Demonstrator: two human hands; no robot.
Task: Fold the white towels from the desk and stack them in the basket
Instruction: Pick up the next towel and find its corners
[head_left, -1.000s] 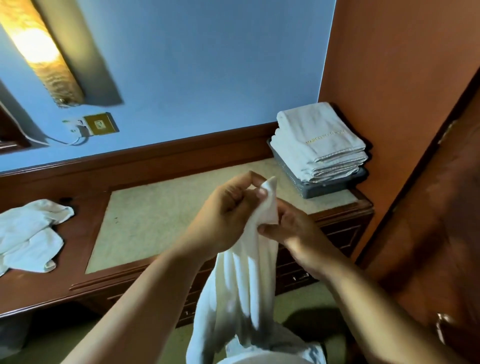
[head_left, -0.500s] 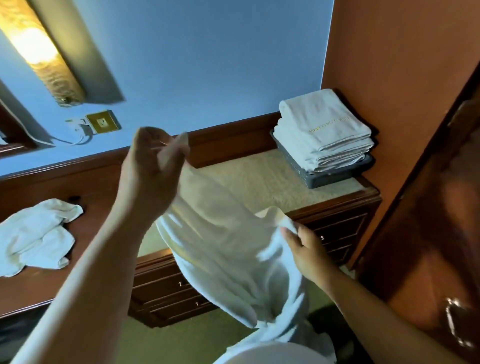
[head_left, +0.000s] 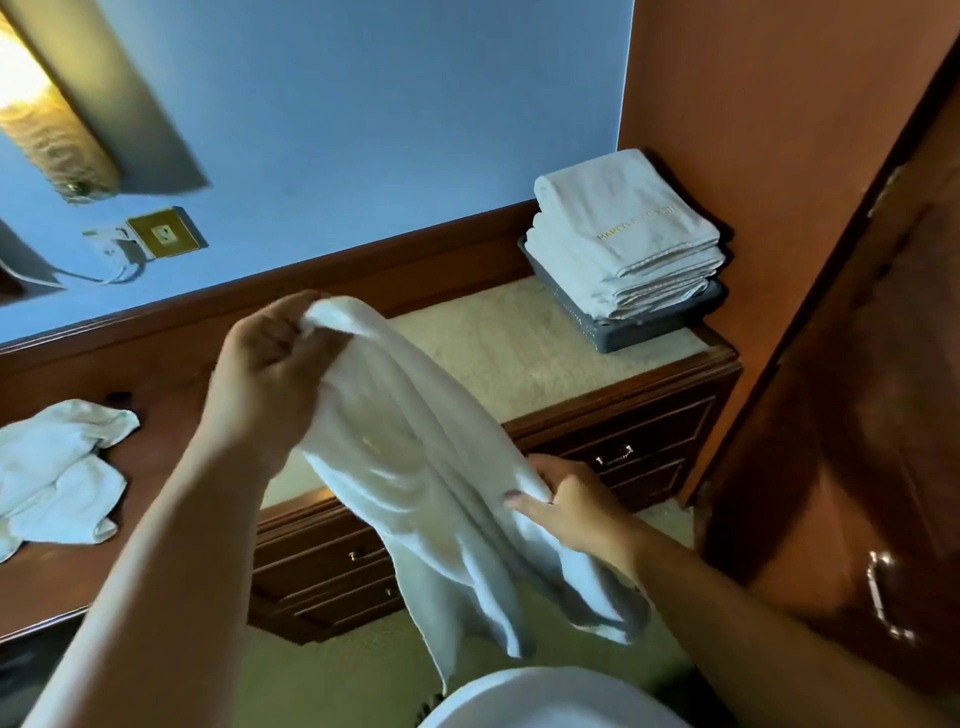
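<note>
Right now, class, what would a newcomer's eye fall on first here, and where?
First, the white towel hanging mid-air at centre, gripped high by the left hand and lower by the right hand. Next, the neat stack of folded towels in the grey basket at the far right corner of the desk. Crumpled towels lie at its left end.
</note>
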